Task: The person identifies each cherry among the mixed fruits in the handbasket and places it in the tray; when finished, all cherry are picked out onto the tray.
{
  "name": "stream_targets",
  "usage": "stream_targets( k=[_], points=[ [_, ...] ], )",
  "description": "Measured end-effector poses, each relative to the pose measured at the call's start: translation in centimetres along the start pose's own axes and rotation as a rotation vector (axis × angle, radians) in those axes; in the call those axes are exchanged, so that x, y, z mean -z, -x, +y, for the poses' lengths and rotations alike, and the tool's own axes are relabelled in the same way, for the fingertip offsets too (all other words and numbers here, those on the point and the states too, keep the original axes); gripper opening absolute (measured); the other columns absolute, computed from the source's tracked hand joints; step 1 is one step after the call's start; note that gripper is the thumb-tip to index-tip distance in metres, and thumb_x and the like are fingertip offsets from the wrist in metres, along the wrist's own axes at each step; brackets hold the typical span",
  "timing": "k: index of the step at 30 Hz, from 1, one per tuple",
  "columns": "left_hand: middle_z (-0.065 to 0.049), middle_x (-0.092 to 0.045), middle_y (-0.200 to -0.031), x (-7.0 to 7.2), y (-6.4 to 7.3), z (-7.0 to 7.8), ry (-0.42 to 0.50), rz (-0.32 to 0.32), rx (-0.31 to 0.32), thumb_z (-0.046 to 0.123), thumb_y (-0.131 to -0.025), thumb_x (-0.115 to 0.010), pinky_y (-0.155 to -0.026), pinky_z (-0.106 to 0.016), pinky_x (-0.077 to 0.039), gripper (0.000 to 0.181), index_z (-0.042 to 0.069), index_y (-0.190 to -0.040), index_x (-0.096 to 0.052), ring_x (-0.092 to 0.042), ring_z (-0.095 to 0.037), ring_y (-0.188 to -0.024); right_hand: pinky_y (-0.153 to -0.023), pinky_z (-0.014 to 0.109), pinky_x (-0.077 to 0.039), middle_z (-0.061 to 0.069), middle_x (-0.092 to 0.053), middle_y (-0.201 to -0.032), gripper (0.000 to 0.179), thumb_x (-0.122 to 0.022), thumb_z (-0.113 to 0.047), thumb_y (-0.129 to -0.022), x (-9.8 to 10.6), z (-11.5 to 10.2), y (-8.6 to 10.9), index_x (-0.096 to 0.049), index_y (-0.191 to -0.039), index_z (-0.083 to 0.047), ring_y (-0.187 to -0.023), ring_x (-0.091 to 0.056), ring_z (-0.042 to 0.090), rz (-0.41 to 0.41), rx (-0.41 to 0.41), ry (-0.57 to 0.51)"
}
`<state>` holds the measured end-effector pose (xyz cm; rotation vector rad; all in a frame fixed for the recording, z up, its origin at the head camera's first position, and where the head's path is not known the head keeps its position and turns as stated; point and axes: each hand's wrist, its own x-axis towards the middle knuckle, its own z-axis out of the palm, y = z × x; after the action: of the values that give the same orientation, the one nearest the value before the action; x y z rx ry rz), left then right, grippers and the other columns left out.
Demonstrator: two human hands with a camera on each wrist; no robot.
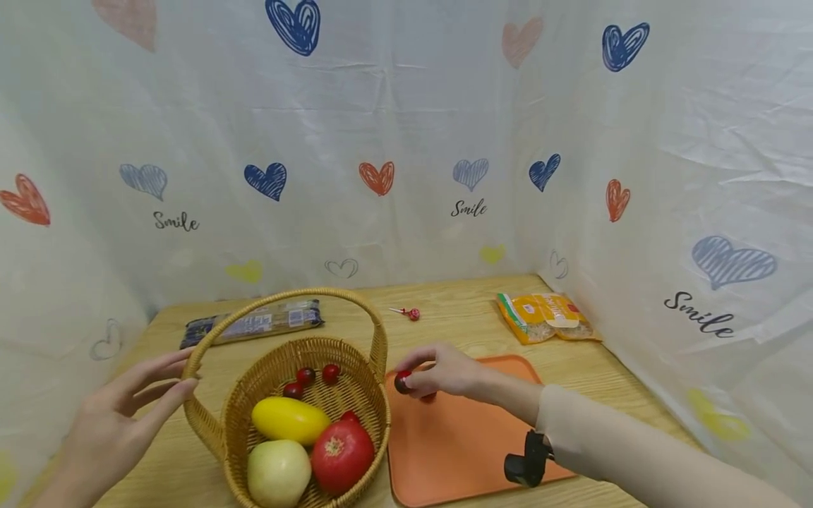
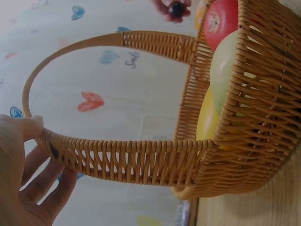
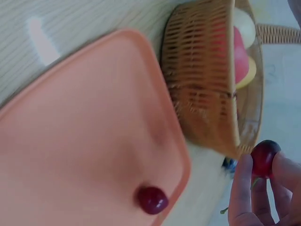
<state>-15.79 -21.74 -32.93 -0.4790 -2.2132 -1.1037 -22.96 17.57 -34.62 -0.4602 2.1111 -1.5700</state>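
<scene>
My left hand (image 1: 117,420) holds the side of the tall handle (image 2: 127,160) of a wicker basket (image 1: 385,423), thumb on one side and fingers on the other. Inside the basket lie a yellow mango-like fruit (image 1: 290,420), a pale green apple (image 1: 279,471), a red pomegranate (image 1: 344,457) and several dark red cherries (image 1: 305,376). Between thumb and fingertips, my right hand (image 1: 449,370) pinches a dark red cherry (image 3: 265,157), just right of the basket rim and above an orange tray (image 1: 470,444). One more cherry (image 3: 153,200) sits on the tray near its corner.
Behind the basket lies a long clear-and-dark packet (image 1: 273,322). A wrapped lollipop (image 1: 413,314) is at the table's back, and an orange food bag (image 1: 546,316) at the back right. Curtains with printed hearts enclose the wooden table (image 1: 451,310).
</scene>
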Motion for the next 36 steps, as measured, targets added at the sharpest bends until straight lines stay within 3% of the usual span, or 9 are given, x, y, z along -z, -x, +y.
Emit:
stream_targets(
  k=[3, 6, 20, 25, 36],
  points=[
    [0.02, -0.06, -0.109, 0.1, 0.0, 0.0, -0.021, -0.014, 0.013, -0.013, -0.08, -0.067, -0.078, -0.004, -0.05, 0.043, 0.001, -0.12, -0.062, -0.057, 0.008, -0.093, -0.078, 0.038, -0.06, 0.014, -0.065, -0.1, 0.025, -0.063, 0.0, -0.087, 1.2, 1.0, 0.2, -0.063, -0.111, 0.006, -0.087, -0.067, 0.026, 0.037, 0.008, -0.047],
    [0.021, -0.059, -0.109, 0.3, 0.1, -0.1, -0.029, -0.018, 0.022, -0.012, -0.081, -0.068, -0.077, -0.004, -0.05, 0.042, 0.002, -0.12, -0.062, -0.057, 0.009, -0.093, -0.085, 0.041, -0.057, 0.015, -0.062, -0.104, 0.026, -0.061, 0.001, -0.089, 2.5, 1.9, 0.6, -0.06, -0.113, 0.009, -0.094, -0.066, 0.028, 0.085, 0.005, -0.063],
    [0.021, -0.059, -0.11, 0.2, 0.1, -0.2, -0.031, -0.019, 0.062, -0.009, -0.082, -0.067, -0.076, -0.003, -0.05, 0.042, 0.003, -0.122, -0.061, -0.056, 0.008, -0.094, -0.078, 0.037, -0.06, 0.019, -0.057, -0.106, 0.026, -0.06, 0.005, -0.088, 8.0, 5.3, 1.8, -0.058, -0.113, 0.013, -0.089, -0.064, 0.024, 0.308, -0.034, 0.045],
    [0.021, -0.059, -0.109, 0.2, 0.2, -0.3, -0.039, -0.012, 0.066, -0.009, -0.082, -0.067, -0.077, -0.003, -0.049, 0.043, 0.003, -0.124, -0.06, -0.056, 0.009, -0.095, -0.076, 0.036, -0.061, 0.019, -0.059, -0.104, 0.028, -0.061, 0.006, -0.086, 8.3, 6.2, 1.5, -0.058, -0.113, 0.015, -0.087, -0.064, 0.022, 0.33, -0.032, 0.094],
    [0.021, -0.06, -0.109, 0.1, 0.3, -0.4, -0.042, -0.021, 0.071, -0.008, -0.083, -0.067, -0.075, -0.004, -0.05, 0.045, 0.005, -0.125, -0.06, -0.056, 0.009, -0.094, -0.072, 0.034, -0.061, 0.013, -0.063, -0.101, 0.021, -0.066, 0.002, -0.085, 6.7, 7.4, 1.0, -0.065, -0.105, 0.006, -0.084, -0.062, 0.02, 0.386, -0.065, 0.243]
  ],
)
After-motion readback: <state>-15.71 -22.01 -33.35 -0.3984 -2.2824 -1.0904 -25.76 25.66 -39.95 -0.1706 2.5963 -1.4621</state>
